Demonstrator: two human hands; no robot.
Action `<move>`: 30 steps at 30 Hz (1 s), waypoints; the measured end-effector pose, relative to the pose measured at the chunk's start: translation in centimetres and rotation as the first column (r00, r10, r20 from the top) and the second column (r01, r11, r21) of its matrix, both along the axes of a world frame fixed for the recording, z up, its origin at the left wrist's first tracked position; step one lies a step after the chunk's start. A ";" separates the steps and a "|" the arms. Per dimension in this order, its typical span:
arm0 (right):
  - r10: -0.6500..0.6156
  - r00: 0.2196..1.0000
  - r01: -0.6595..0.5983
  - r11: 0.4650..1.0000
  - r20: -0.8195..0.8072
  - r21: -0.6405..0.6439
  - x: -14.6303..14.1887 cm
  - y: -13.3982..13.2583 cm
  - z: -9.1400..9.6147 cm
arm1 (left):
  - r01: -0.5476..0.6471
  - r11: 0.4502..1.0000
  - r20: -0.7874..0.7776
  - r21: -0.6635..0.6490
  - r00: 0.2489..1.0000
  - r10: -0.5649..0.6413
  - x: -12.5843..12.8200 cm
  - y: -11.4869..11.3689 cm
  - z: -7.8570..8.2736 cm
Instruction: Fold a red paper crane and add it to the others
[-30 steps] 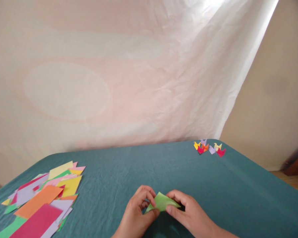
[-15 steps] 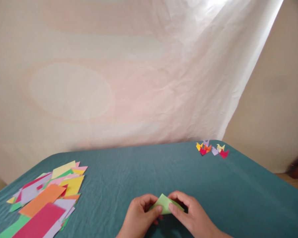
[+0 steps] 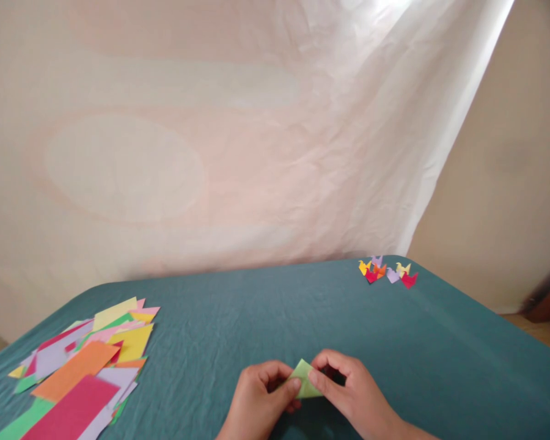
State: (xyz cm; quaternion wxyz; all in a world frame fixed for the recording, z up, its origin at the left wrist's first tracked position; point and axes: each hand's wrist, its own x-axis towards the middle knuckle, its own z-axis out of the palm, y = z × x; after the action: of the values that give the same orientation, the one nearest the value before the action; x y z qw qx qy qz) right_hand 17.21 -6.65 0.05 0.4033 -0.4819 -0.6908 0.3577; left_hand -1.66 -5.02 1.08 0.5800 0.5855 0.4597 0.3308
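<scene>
A small folded light green paper (image 3: 305, 377) is pinched between both my hands just above the teal tablecloth (image 3: 266, 311), near the table's front edge. My left hand (image 3: 256, 403) grips its left side with thumb and curled fingers. My right hand (image 3: 352, 394) pinches its right side, thumb on top. Only a small triangle of the paper shows between my fingers.
A loose pile of coloured paper sheets (image 3: 77, 366) lies at the front left. Several small folded paper pieces (image 3: 387, 272) in yellow, red, orange and lilac sit at the far right corner. A white sheet (image 3: 220, 134) hangs behind the table.
The green paper looks smaller and more tightly folded now. My hands have closed in on it and stayed in about the same place.
</scene>
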 end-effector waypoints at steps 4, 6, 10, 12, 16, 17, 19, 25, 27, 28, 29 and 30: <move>-0.007 1.000 0.007 1.000 0.000 0.010 0.0 -0.1 0.4 | -0.004 1.000 -0.004 -0.005 1.000 0.004 0.2 -0.2 0.4; -0.014 1.000 0.014 1.000 -0.001 0.018 0.0 -0.1 0.4 | -0.002 1.000 -0.004 -0.007 1.000 0.002 0.2 -0.2 0.4; -0.020 1.000 0.020 1.000 -0.007 0.018 0.1 -0.1 0.0 | 0.002 1.000 -0.005 0.001 1.000 -0.002 0.0 -0.2 0.0; -0.024 1.000 0.024 1.000 -0.003 0.018 0.0 -0.1 -0.3 | 0.012 1.000 -0.017 0.006 1.000 -0.012 -0.1 -0.2 -0.1; -0.037 0.999 0.036 0.999 0.025 0.033 -0.1 -0.1 -0.3 | 0.008 0.993 -0.101 0.115 0.995 0.004 -0.2 -0.3 0.4; -0.039 0.999 0.037 0.999 0.036 0.039 -0.2 -0.2 -0.2 | 0.000 0.989 -0.118 0.147 0.993 0.017 -0.2 -0.3 0.6; -0.033 0.998 0.030 0.998 0.061 0.053 -0.3 -0.2 0.0 | -0.011 0.984 -0.132 0.179 0.991 0.035 -0.2 -0.3 0.8; -0.021 0.995 0.014 0.997 0.095 0.079 -0.5 -0.3 0.1 | -0.014 0.992 -0.088 0.125 0.996 0.025 -0.4 -0.2 0.0; -0.021 0.995 0.014 0.997 0.097 0.078 -0.4 -0.2 0.1 | -0.019 0.994 -0.076 0.109 0.997 0.027 -0.3 -0.1 -0.2; -0.021 0.995 0.013 0.997 0.097 0.077 -0.4 -0.2 0.0 | -0.023 0.994 -0.073 0.105 0.997 0.030 -0.3 -0.1 -0.3; -0.022 0.995 0.014 0.997 0.096 0.077 -0.3 -0.2 0.0 | -0.024 0.994 -0.071 0.102 0.997 0.032 -0.3 -0.1 -0.3; -0.020 0.995 0.013 0.997 0.095 0.076 -0.3 -0.2 0.0 | -0.025 0.995 -0.069 0.101 0.997 0.032 -0.3 0.0 -0.4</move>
State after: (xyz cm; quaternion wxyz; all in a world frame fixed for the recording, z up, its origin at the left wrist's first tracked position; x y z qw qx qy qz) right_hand 16.86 -6.81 0.06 0.3905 -0.4887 -0.7183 0.3044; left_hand -1.94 -5.04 0.71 0.5288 0.6185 0.4709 0.3407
